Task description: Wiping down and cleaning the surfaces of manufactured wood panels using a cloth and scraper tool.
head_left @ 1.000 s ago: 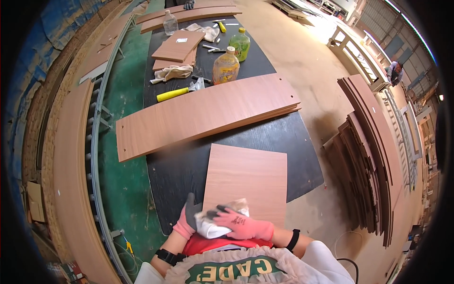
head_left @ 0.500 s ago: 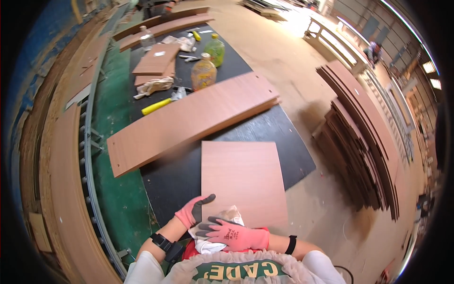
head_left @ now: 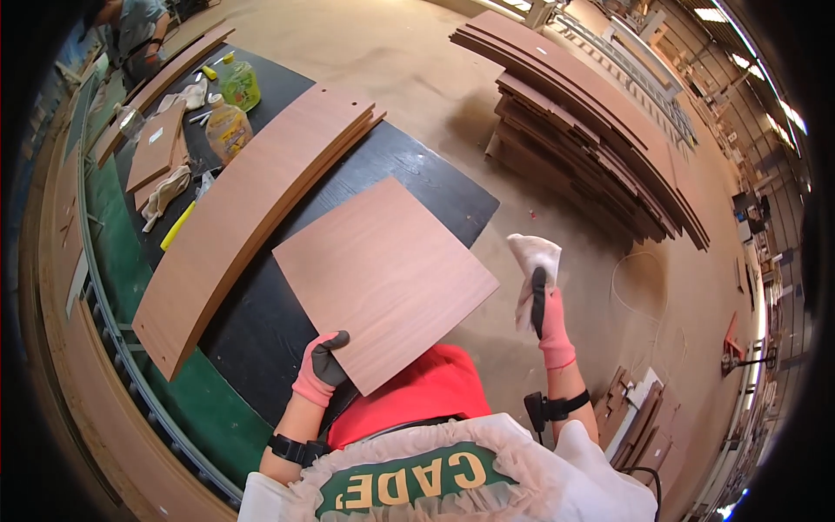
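Observation:
A square, reddish-brown wooden panel lies turned at an angle over the near end of the black tabletop, its near corner close to my red clothing. My left hand, in a pink glove with dark fingertips, grips the panel's lower-left edge; the fingers beneath are partly hidden. Off to the right, away from the panel, my gloved right hand is closed around a crumpled white cloth. The cloth hangs in the air with the floor behind it.
Long boards lie stacked across the table beyond the panel. Behind them stand a yellow bottle and a green bottle. A roller conveyor runs along the left. Tall panel stacks rise at the right. A co-worker stands far left.
My right hand has swung from the panel's near edge out to the right with the cloth. The panel now sits rotated, and my left hand holds its edge. The view has turned right.

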`<action>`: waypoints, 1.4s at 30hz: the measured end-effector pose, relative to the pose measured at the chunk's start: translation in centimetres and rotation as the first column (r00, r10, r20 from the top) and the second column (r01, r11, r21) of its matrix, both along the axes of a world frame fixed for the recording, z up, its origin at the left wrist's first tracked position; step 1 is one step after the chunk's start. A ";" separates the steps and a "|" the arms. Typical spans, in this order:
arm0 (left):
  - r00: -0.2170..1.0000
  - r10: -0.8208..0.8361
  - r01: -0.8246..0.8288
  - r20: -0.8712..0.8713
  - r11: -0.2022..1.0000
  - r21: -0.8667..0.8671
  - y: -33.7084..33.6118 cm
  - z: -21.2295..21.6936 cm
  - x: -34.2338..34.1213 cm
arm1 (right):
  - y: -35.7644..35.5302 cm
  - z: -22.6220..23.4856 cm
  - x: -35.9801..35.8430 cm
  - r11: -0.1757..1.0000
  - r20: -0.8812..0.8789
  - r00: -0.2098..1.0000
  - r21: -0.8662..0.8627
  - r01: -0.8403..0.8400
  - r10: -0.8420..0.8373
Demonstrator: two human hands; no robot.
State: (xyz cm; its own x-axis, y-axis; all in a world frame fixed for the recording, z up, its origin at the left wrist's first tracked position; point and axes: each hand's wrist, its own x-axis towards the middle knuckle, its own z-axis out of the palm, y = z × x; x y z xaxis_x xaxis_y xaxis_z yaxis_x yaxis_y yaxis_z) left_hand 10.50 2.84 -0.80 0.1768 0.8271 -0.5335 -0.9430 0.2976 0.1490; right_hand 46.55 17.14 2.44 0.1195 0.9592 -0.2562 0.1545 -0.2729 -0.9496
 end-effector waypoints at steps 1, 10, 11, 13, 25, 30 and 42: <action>0.999 -0.014 0.013 0.043 1.000 0.015 0.1 0.3 0.6 | -1.4 0.8 -0.9 0.999 -0.040 0.999 0.022 -0.027 0.028; 1.000 -0.001 0.001 0.014 1.000 -0.027 -2.7 -5.8 0.1 | -6.0 6.0 -11.4 0.142 0.795 0.107 0.026 -0.989 0.597; 0.999 -0.001 0.001 -0.039 1.000 -0.008 -3.1 -4.3 0.2 | -5.2 6.2 -11.1 0.246 0.832 0.129 -0.009 -0.969 0.540; 0.987 0.036 -0.024 -0.158 0.996 0.081 -3.5 -1.3 0.1 | -3.9 6.6 -10.3 0.407 0.892 0.148 -0.043 -0.912 0.426; 0.704 -0.310 0.397 -0.639 0.918 -0.007 -6.1 10.4 -2.1 | 10.2 10.3 -16.4 0.391 0.742 0.670 0.622 -0.678 -0.019; 0.705 -0.335 0.469 -0.626 0.881 0.057 -7.5 9.7 -2.5 | 3.4 11.2 -20.8 0.384 0.864 0.497 0.435 -0.815 0.078; 0.856 -0.289 0.431 -0.429 0.857 0.281 -6.0 7.0 1.0 | -11.2 10.0 -17.2 -0.223 0.805 0.040 0.210 -0.952 0.592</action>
State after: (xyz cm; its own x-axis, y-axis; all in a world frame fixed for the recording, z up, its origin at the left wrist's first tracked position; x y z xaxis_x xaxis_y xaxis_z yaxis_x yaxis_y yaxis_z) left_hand 11.50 -3.19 6.15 0.3550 0.8851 -0.3011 -0.6363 0.4647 0.6158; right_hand 29.33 5.92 12.45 -0.9862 0.0556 0.1561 -0.0226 0.8879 -0.4594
